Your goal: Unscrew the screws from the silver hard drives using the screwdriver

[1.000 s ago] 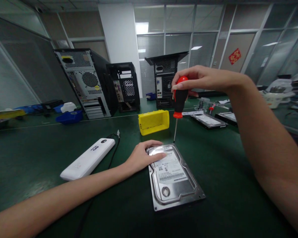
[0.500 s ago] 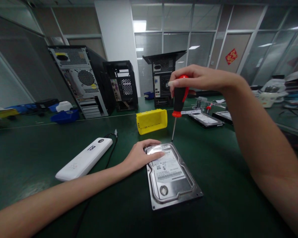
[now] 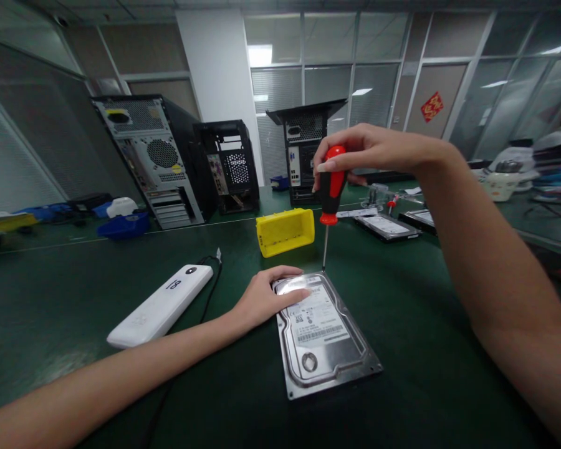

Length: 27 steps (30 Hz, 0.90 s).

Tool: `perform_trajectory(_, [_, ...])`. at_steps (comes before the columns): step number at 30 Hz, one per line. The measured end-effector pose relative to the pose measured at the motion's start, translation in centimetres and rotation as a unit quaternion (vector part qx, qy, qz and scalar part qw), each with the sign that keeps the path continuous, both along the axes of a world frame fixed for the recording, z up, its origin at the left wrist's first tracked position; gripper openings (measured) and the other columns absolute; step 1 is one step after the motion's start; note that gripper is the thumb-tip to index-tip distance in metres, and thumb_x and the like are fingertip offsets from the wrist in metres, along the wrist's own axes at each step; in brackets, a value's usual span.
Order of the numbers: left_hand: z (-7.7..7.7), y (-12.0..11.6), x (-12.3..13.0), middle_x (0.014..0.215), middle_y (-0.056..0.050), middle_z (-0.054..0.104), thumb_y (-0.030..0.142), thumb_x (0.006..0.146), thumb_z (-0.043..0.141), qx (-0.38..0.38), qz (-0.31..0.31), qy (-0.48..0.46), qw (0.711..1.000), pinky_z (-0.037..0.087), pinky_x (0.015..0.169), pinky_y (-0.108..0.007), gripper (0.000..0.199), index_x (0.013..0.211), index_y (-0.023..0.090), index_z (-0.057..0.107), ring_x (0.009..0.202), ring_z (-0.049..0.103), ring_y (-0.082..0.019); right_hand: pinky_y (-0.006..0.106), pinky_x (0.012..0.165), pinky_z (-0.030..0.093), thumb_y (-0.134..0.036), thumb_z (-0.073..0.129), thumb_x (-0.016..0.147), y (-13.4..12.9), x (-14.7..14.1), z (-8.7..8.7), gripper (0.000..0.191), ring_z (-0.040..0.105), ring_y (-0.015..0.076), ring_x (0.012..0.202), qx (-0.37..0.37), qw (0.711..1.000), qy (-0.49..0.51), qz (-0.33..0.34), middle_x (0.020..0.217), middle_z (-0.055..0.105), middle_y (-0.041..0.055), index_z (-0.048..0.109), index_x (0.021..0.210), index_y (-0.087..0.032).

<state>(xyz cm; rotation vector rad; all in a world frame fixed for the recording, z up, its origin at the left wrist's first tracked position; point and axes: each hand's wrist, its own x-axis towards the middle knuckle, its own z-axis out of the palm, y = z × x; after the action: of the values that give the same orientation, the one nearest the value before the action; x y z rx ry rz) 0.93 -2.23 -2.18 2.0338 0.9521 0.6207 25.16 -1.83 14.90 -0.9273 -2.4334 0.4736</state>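
Note:
A silver hard drive (image 3: 321,340) with a white label lies flat on the dark green table. My left hand (image 3: 272,292) grips its far left corner, thumb on the label and fingers over the far edge. From above, my right hand (image 3: 350,153) has its fingers closed round the red and black handle of a screwdriver (image 3: 331,190). The shaft points down, almost upright, and its tip meets the drive's far right corner. Any screw under the tip is too small to make out.
Behind the drive a yellow bin (image 3: 286,234) rests on its side. A white power bank (image 3: 161,305) with a black cable lies left. More hard drives (image 3: 387,227) sit at the back right. Computer cases (image 3: 161,159) stand along the back, near a blue bin (image 3: 124,226).
The screwdriver handle has turned in my right hand, showing more red, and leans slightly less. My left hand and the drive keep their places; the camera view has shifted slightly.

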Motion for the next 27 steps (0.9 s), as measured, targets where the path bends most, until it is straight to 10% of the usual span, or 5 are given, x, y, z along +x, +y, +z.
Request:
perform_trajectory(9, [-0.01, 0.21, -0.04, 0.117, -0.005, 0.062, 0.050, 0.073, 0.066, 0.004, -0.001, 0.009, 1.000, 0.046, 0.088, -0.033, 0.050, 0.114, 0.021, 0.061, 0.105, 0.058, -0.024, 0.018, 0.054, 0.037, -0.044, 0.053, 0.087, 0.67, -0.59, -0.65, 0.033, 0.049, 0.0087, 0.062, 0.125, 0.991, -0.015, -0.048, 0.070, 0.057, 0.0003, 0.064, 0.080, -0.014])
perform_trajectory(27, [-0.09, 0.14, -0.15, 0.118, -0.005, 0.062, 0.052, 0.072, 0.065, 0.023, -0.003, 0.009, 1.000, 0.045, 0.089, -0.033, 0.052, 0.114, 0.021, 0.062, 0.107, 0.057, -0.024, 0.014, 0.056, 0.043, -0.045, 0.049, 0.090, 0.34, -0.58, -0.01, 0.041, 0.055, 0.0110, 0.077, 0.069, 0.996, -0.055, -0.022, 0.095, 0.061, 0.0061, 0.058, 0.112, -0.013])
